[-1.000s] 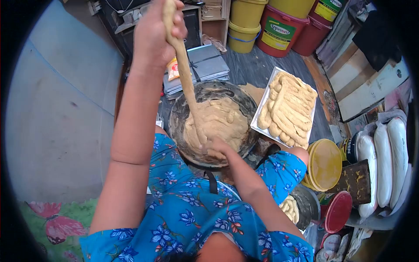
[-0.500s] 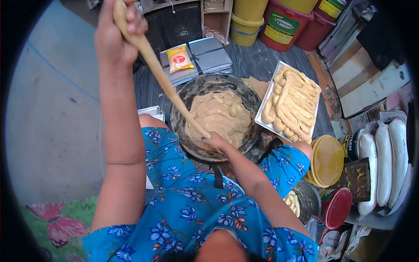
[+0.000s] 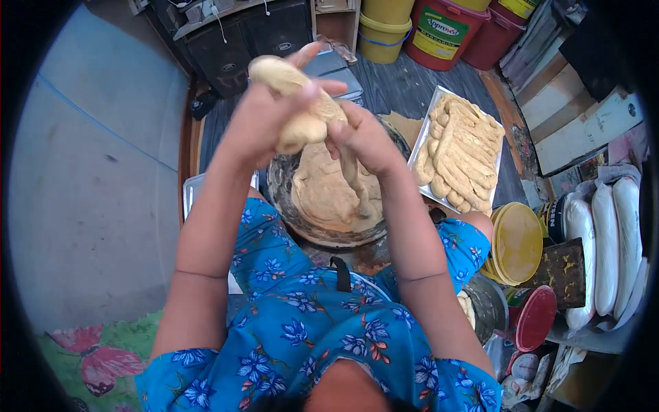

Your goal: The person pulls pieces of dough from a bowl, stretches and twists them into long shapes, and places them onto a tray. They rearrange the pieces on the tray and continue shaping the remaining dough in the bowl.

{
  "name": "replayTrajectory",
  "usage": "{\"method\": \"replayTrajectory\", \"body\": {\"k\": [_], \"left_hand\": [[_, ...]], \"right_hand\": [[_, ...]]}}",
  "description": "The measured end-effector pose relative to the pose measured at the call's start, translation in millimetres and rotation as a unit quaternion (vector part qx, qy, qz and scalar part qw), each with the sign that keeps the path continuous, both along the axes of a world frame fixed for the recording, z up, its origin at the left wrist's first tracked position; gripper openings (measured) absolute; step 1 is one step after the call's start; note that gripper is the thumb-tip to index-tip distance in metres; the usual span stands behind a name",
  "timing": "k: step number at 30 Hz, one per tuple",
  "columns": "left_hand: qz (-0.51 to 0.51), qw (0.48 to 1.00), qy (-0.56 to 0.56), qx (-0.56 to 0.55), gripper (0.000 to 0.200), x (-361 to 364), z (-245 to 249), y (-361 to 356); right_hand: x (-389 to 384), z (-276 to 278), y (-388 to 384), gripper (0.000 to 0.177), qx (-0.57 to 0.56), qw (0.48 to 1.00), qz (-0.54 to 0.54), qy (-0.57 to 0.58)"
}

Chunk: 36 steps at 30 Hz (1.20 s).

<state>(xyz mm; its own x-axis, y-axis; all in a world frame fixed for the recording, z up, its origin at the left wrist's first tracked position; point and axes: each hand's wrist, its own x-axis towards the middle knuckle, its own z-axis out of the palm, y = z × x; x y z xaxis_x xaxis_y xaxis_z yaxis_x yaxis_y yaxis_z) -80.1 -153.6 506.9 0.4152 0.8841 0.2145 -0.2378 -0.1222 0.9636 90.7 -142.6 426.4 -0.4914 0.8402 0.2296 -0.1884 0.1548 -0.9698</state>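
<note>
Above the black basin I hold a thick, pale strip of dough in the air. It is folded over my left hand, with some fingers stretched out and slightly blurred by motion. My right hand is closed round the dough just beside it. From between my hands a thinner length hangs down into the basin, reaching the soft mass of dough there. To the right, a white tray carries several long dough strips laid side by side.
Yellow buckets and red margarine buckets stand at the back. Close to my right knee are a yellow lidded tub, a red-lidded tub and a grey bowl with dough. White plastic-wrapped rolls lie far right.
The long, taut dough strip is now gathered and folded over my left hand, which has come down and right. My right hand has risen from the basin to meet it.
</note>
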Motion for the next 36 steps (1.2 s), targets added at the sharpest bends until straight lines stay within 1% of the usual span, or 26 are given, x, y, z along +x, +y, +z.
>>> {"method": "replayTrajectory", "body": {"k": [1, 3, 4, 5, 6, 8, 10, 11, 12, 13, 15, 17, 18, 19, 21, 22, 24, 25, 26, 28, 29, 30, 32, 33, 34, 36], "left_hand": [[0.030, 0.997, 0.001, 0.065, 0.055, -0.3, 10.7, 4.5], [0.105, 0.982, -0.024, 0.152, 0.046, 5.4, 37.8, 5.8], [0.301, 0.940, -0.147, 0.069, 0.029, 37.2, 89.4, -16.7], [0.262, 0.939, -0.205, 0.091, 0.031, 22.7, 95.0, -12.6], [0.218, 0.934, -0.263, 0.110, 0.033, 8.3, 100.6, -8.5], [-0.024, 0.943, -0.257, 0.209, 0.054, -76.9, 53.7, 27.6], [0.053, 0.943, -0.285, 0.163, 0.055, -93.5, 37.6, 25.9], [-0.015, 0.950, -0.294, 0.108, 0.057, -92.3, 19.8, 22.3], [-0.011, 0.956, -0.290, 0.038, 0.060, -86.7, -0.4, 16.5], [-0.018, 0.968, -0.249, -0.004, 0.060, -82.4, -24.0, 12.9], [-0.065, 0.986, -0.139, -0.058, 0.065, -70.2, -70.4, 7.5], [-0.121, 0.984, 0.041, -0.121, 0.063, -46.2, -93.0, -2.1], [-0.128, 0.974, 0.157, -0.103, 0.060, -35.4, -99.8, -0.9], [-0.137, 0.959, 0.199, -0.146, 0.060, -29.2, -112.8, 2.5], [-0.165, 0.961, 0.147, -0.168, 0.067, -27.2, -110.7, 10.6], [-0.117, 0.980, 0.085, -0.138, 0.072, -21.4, -104.7, 11.1], [-0.017, 0.996, -0.041, -0.078, 0.084, -6.6, -83.7, 8.1], [-0.016, 0.997, -0.079, -0.022, 0.086, -3.8, -69.7, 16.8], [-0.030, 0.992, -0.121, 0.002, 0.083, 1.5, -49.0, 20.0], [-0.006, 0.991, -0.114, 0.071, 0.075, -3.9, -21.3, 32.2], [0.019, 0.985, -0.145, 0.089, 0.066, -2.3, -8.8, 33.6], [-0.011, 0.974, -0.212, 0.082, 0.057, -2.7, 3.7, 34.5], [-0.065, 0.953, -0.286, 0.080, 0.046, -9.7, 18.5, 42.2], [-0.086, 0.948, -0.294, 0.086, 0.045, -13.0, 21.4, 46.4], [-0.015, 0.957, -0.279, 0.079, 0.046, -8.1, 20.4, 45.8], [0.027, 0.964, -0.250, 0.087, 0.052, -6.8, 13.2, 46.0]], "right_hand": [[-3.9, -21.1, 1.4, 0.051, 0.018, 0.997, -0.022, -0.065], [-14.0, -83.7, 1.5, 0.047, 0.055, 0.977, -0.066, -0.195], [-15.4, -136.9, -0.8, 0.045, 0.039, 0.964, -0.087, -0.249], [-17.0, -202.5, -6.9, 0.043, 0.022, 0.947, -0.108, -0.302], [-10.0, -268.2, -13.9, 0.037, 0.085, 0.897, -0.100, -0.421], [9.5, -302.5, -43.6, 0.032, -0.134, 0.921, -0.070, -0.360], [15.6, -370.6, -4.0, 0.022, -0.292, 0.916, -0.158, -0.226], [17.2, -389.2, 15.4, 0.018, -0.368, 0.895, -0.200, -0.155], [21.4, -342.9, 27.4, 0.014, -0.371, 0.906, -0.175, -0.103], [25.4, -258.8, 32.5, 0.013, -0.374, 0.914, -0.149, -0.050], [23.7, -156.7, 40.2, 0.012, -0.239, 0.967, -0.090, 0.006], [17.8, -70.5, 37.7, 0.026, -0.135, 0.987, -0.041, -0.075], [12.2, -39.1, 31.2, 0.030, -0.091, 0.989, -0.032, -0.116], [7.5, -14.0, 25.4, 0.034, -0.045, 0.987, -0.023, -0.155], [3.1, 25.0, 11.8, 0.042, -0.012, 0.985, -0.004, -0.174], [3.1, 33.3, 8.7, 0.046, 0.005, 0.983, 0.004, -0.184], [4.5, 28.6, 9.5, 0.049, 0.088, 0.983, -0.068, -0.144], [4.4, 22.7, 10.4, 0.050, 0.129, 0.979, -0.103, -0.123], [2.1, 10.4, 9.8, 0.052, 0.090, 0.988, -0.109, -0.056], [-3.2, -37.0, 11.9, 0.045, 0.118, 0.948, -0.252, -0.152], [-4.9, -76.8, 15.0, 0.041, 0.153, 0.907, -0.294, -0.260], [-5.0, -121.2, 14.2, 0.037, 0.181, 0.851, -0.332, -0.363], [1.7, -189.8, -2.9, 0.031, 0.069, 0.868, -0.255, -0.420], [5.5, -215.7, -13.9, 0.031, 0.016, 0.909, -0.210, -0.361], [8.6, -236.1, -23.2, 0.032, -0.036, 0.940, -0.160, -0.297], [7.1, -267.2, -33.5, 0.035, -0.079, 0.963, -0.120, -0.229]]}}
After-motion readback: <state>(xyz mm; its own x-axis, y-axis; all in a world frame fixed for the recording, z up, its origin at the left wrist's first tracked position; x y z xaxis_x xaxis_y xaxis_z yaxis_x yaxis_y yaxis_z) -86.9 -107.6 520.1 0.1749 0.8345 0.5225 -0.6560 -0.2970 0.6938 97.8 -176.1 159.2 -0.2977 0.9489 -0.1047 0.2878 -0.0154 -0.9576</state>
